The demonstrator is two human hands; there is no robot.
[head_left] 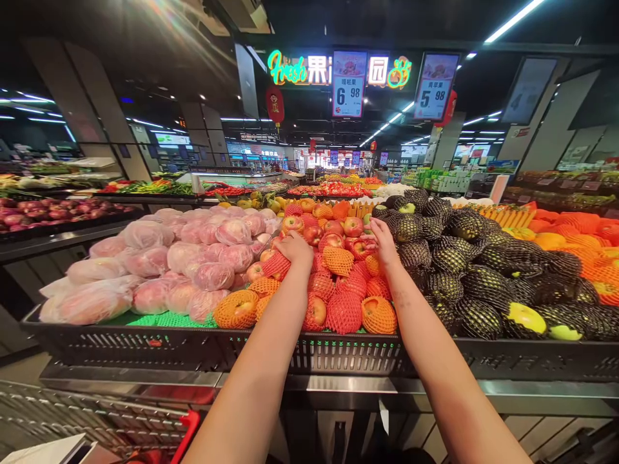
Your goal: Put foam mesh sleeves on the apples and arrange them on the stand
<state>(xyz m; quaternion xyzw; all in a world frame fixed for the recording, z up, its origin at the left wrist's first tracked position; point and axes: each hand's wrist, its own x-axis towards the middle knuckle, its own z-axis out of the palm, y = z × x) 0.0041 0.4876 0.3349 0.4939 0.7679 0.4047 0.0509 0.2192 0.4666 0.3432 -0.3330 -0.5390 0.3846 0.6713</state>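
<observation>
My left hand [294, 250] reaches into the middle of a heap of red apples [333, 240]. Its fingers bend down over an apple in a red foam net [275, 264]; the thumb and part of the grip are hidden behind the hand. At the heap's right edge, beside the dark-netted fruit, my right hand [383, 243] is held up with its fingers stretched out and apart. An apple [360, 248] lies just left of its fingertips, and I see nothing held in it. Several apples between my forearms wear red or orange foam nets [338, 261].
Plastic-wrapped pinkish fruit [200, 267] is piled left, and black-netted green fruit [464, 274] right. A black slatted tray wall [358, 353] runs along the front. A shopping cart with a red handle part [189, 422] stands lower left. Price signs [348, 87] hang overhead.
</observation>
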